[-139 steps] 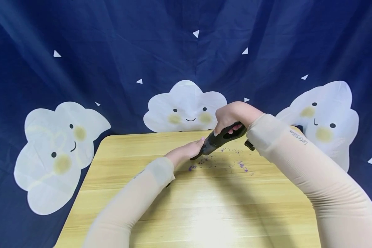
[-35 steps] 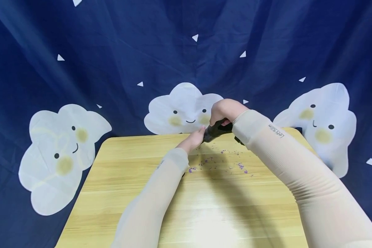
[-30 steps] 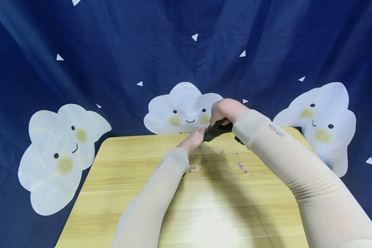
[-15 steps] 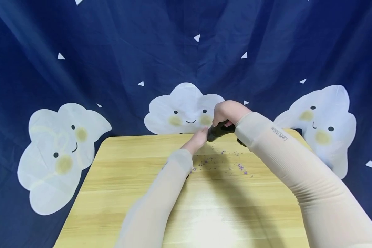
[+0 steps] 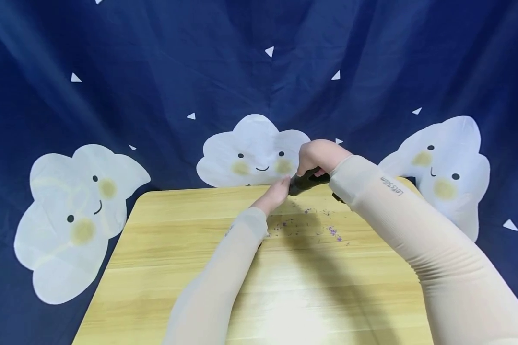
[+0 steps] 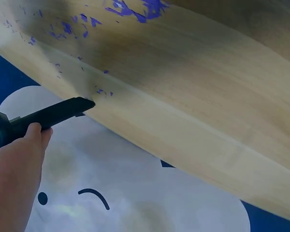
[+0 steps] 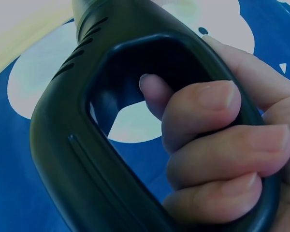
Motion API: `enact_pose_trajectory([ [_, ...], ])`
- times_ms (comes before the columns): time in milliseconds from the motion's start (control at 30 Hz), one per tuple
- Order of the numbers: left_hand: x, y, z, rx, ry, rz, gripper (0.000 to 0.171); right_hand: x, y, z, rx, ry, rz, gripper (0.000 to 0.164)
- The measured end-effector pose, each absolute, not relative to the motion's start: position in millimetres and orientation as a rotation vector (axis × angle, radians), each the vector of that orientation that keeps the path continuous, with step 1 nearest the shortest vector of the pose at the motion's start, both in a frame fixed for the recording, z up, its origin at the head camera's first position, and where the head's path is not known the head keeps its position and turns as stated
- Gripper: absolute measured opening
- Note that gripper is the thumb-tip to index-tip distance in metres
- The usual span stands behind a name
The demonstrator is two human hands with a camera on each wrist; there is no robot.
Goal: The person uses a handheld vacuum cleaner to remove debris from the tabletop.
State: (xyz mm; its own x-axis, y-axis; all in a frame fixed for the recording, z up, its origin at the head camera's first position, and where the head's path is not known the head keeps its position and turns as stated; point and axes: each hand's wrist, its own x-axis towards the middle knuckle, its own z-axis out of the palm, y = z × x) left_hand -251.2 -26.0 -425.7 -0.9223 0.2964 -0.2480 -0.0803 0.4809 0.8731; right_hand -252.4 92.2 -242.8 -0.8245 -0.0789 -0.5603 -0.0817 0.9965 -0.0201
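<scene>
A black handheld vacuum cleaner (image 5: pixel 301 184) slants over the far edge of the wooden table (image 5: pixel 164 249). My right hand (image 5: pixel 323 153) grips its loop handle; in the right wrist view several fingers curl through the opening of the handle (image 7: pixel 63 125). Lower down, my left hand (image 5: pixel 277 190) holds the narrow front part. The left wrist view shows thumb and finger against the nozzle (image 6: pixel 60 112), whose slanted tip lies right at the table edge. Small purple scraps (image 5: pixel 333 232) are scattered on the tabletop, nearer to me than the nozzle; a few lie close to its tip.
Behind the table hangs a dark blue curtain (image 5: pixel 164 86) with white smiling clouds (image 5: pixel 252 143) and small triangles. The denser purple clumps (image 6: pixel 147 7) show at the top of the left wrist view. The arms' shadow falls across the table.
Over the several seconds, both hands have carried the vacuum from among the scraps to the table's far edge. In the last second they have shifted slightly right; the head view has turned a little.
</scene>
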Motion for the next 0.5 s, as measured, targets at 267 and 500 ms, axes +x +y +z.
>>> enact_pose_trajectory([
  [267, -252, -24, -423, 0.237, 2.371, 1.298, 0.069, -251, 111, -242, -0.136, 2.5, -0.005, 0.03],
  [500, -248, -27, -420, 0.224, 2.367, 1.21, 0.072, -254, 117, -240, -0.165, 2.399, -0.039, 0.04],
])
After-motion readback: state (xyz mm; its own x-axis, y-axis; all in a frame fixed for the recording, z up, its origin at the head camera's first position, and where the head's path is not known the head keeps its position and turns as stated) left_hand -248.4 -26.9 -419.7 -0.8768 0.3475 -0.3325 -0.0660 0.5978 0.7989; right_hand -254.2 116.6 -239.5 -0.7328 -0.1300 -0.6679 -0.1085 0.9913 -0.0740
